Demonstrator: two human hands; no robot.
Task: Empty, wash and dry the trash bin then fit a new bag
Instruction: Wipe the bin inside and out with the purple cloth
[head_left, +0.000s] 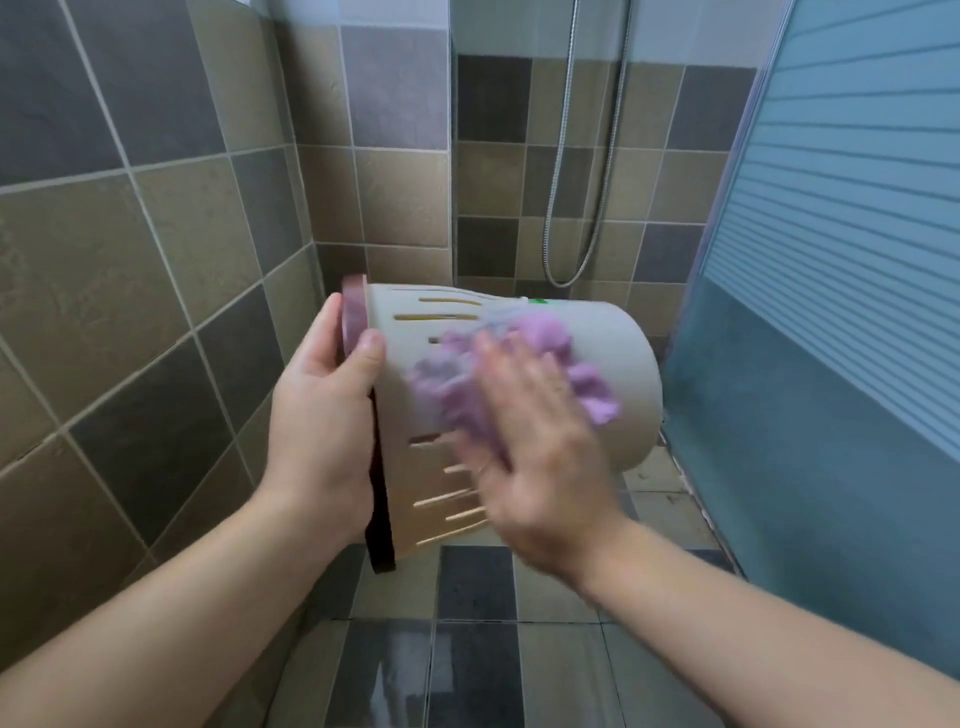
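Note:
A beige plastic trash bin (618, 364) with slotted sides and a dark red rim is held on its side in the air, its bottom pointing right and away. My left hand (322, 415) grips the rim, with the thumb on the bin's wall. My right hand (535, 457) is blurred and presses a purple cloth (550, 338) flat against the bin's side, fingers straight. Part of the cloth is hidden under the hand.
Tiled walls stand close on the left and behind. A shower hose (566, 208) hangs on the back wall. A frosted blue glass shower door (831, 312) stands on the right. The tiled floor (467, 649) below looks wet.

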